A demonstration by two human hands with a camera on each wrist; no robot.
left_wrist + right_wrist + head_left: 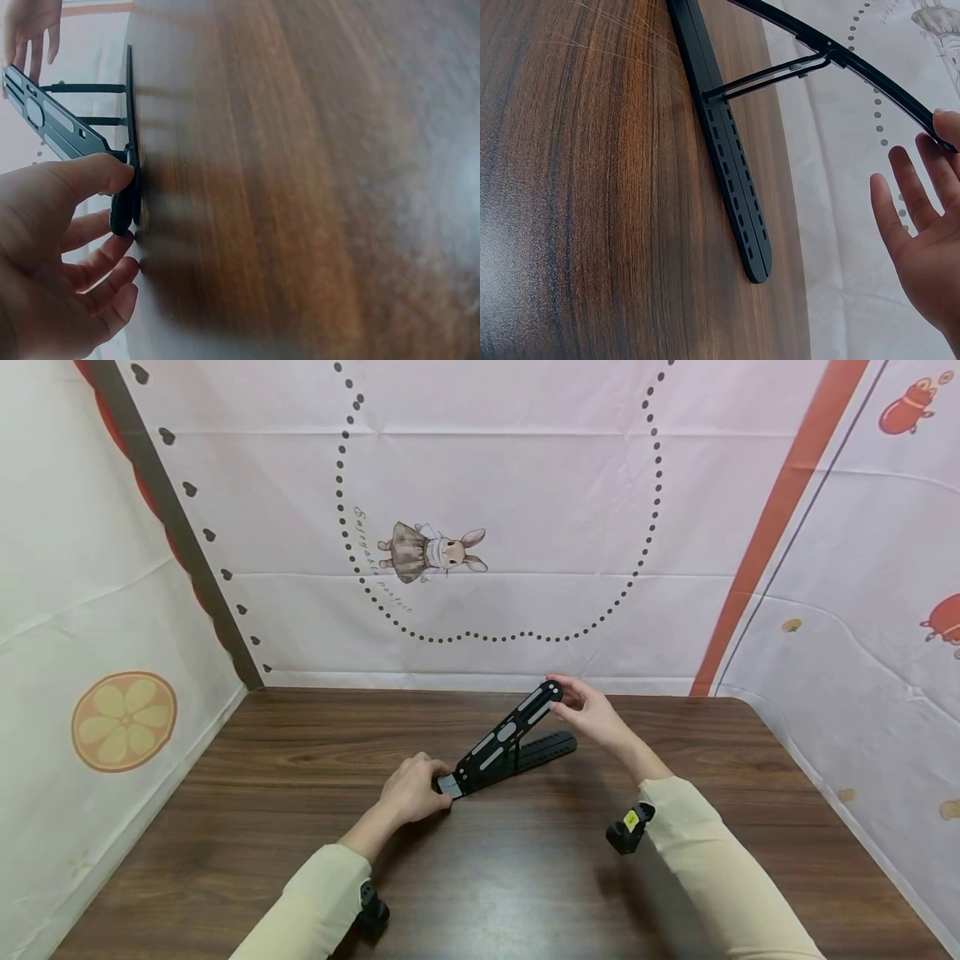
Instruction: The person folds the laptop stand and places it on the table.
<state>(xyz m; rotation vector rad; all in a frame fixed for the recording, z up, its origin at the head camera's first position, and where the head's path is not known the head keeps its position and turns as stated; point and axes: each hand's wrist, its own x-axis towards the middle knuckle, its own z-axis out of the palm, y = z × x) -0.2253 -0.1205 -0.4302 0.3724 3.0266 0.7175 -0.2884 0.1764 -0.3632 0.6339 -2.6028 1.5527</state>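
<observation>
A black folding laptop stand [507, 732] is on the wooden table, its upper arm raised at an angle over the flat base bar [551, 747]. A thin wire prop [776, 75] joins the two, and the slotted base [739, 195] shows in the right wrist view. My left hand [412, 789] pinches the hinged near-left end, thumb on top and fingers below in the left wrist view. Up at the raised end, my right hand [592, 714] pinches the arm's tip between thumb and forefinger; its other fingers spread loosely.
The dark wooden table [495, 893] reaches back to a printed cloth [525, 510] with a rabbit figure. More cloth hangs at the left and right sides. A small black camera [630, 828] is strapped at the right wrist, and another [371, 910] at the left.
</observation>
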